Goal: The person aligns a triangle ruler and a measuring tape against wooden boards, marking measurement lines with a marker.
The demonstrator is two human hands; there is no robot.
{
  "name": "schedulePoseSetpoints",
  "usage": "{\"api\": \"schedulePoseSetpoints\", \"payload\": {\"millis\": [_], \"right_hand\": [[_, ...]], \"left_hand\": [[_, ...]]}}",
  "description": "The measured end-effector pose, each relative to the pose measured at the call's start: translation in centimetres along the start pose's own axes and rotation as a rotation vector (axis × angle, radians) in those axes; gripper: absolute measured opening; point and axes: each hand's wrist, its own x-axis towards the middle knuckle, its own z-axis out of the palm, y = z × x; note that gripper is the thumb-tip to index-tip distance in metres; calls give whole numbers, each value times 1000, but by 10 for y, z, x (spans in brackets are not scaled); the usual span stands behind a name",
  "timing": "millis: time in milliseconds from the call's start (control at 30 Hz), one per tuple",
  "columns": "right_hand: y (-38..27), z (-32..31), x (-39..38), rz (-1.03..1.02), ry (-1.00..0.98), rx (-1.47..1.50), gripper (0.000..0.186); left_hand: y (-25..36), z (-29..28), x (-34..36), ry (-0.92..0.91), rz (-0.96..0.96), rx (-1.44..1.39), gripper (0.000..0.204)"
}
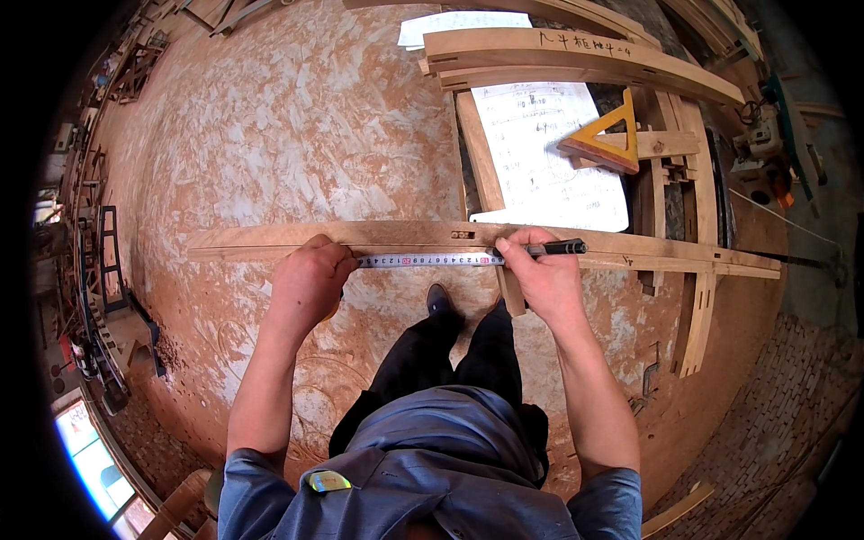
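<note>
A long wooden beam (396, 236) lies crosswise in front of me, with a small mortise (463, 235) cut near its middle. Along its near edge stretches the white blade of a tape measure (427, 259). My left hand (309, 279) is closed at the blade's left end; a bit of yellow shows beneath it, and the rest of the case is hidden. My right hand (544, 281) grips a black marker pen (562, 247), its fingertips pressed at the blade's right end against the beam. Whether those fingers also pinch the blade, I cannot tell.
Beyond the beam, written paper sheets (540, 162) lie beside a yellow triangular square (621, 135). More timbers (576, 54) are stacked at the far right, and crossed pieces (700, 306) support the beam's right part. A window-like bright panel (90, 459) shows at lower left.
</note>
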Motion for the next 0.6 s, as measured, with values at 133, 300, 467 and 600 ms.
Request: {"api": "schedulePoseSetpoints", "payload": {"millis": [133, 300, 467, 600], "right_hand": [[-1, 0, 0, 14, 2, 9, 15], [1, 1, 0, -7, 22, 48, 14], [0, 0, 0, -54, -31, 55, 14], [-3, -3, -1, -92, -96, -27, 14]], "left_hand": [[0, 0, 0, -6, -2, 17, 13], [-1, 0, 0, -9, -9, 11, 13], [0, 0, 0, 13, 11, 6, 13], [1, 0, -1, 11, -7, 17, 14]]}}
